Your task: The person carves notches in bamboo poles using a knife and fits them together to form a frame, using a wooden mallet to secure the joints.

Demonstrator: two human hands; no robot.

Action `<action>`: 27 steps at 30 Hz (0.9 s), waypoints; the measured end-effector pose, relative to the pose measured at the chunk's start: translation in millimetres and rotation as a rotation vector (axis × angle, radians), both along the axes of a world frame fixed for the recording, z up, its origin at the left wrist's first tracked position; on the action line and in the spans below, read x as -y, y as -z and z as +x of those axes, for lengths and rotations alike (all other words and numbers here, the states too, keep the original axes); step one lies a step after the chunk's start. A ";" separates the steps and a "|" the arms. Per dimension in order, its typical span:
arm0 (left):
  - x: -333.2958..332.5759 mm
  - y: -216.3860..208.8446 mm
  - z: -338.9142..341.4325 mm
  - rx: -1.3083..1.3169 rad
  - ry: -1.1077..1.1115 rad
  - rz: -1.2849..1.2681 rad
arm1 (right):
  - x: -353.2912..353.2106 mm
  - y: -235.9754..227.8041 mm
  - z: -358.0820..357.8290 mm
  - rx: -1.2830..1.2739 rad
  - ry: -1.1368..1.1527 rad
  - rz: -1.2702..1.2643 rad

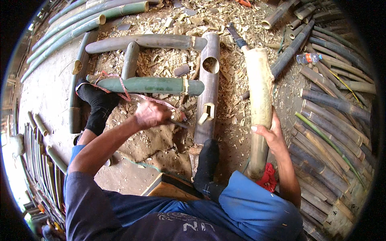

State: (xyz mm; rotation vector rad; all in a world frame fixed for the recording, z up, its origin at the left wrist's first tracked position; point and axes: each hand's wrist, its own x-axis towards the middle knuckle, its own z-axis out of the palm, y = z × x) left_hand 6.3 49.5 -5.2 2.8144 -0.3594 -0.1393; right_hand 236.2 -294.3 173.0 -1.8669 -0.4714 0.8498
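Note:
My left hand (pixel 152 115) is closed round a slim dark tool (pixel 179 124) whose tip points at a bamboo post; its exact kind is unclear. That post (pixel 206 86) lies lengthwise, with a round hole and a rectangular slot cut in it. A pale chip (pixel 203 118) sticks out of the slot. On the right, my right hand (pixel 274 132) grips a thick bamboo piece (pixel 259 86), pale above and darker below, thumb across it. A pink-and-white tape (pixel 125 90) loops over the green bamboo crosspiece (pixel 155 85), close beyond my left hand.
My socked feet rest by the bamboo frame (pixel 144 41). Shavings (pixel 233 86) cover the ground. Beyond the thick bamboo piece lies a dark-wrapped handle (pixel 240 41). Bamboo poles (pixel 321 148) and a plastic bottle (pixel 309 58) lie right; a red cloth (pixel 268 178) lies near my knee.

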 end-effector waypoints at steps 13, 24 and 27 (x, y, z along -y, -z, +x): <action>15.6 -35.0 74.5 -0.364 -0.404 -0.176 | 28.6 20.8 -7.1 -0.123 0.046 -0.085; 14.1 -32.7 74.5 -0.309 -0.431 -0.210 | 22.6 5.3 -13.3 0.078 -0.022 -0.079; 15.1 -35.6 73.7 -0.305 -0.433 -0.220 | 20.5 3.1 -14.5 0.107 -0.030 -0.057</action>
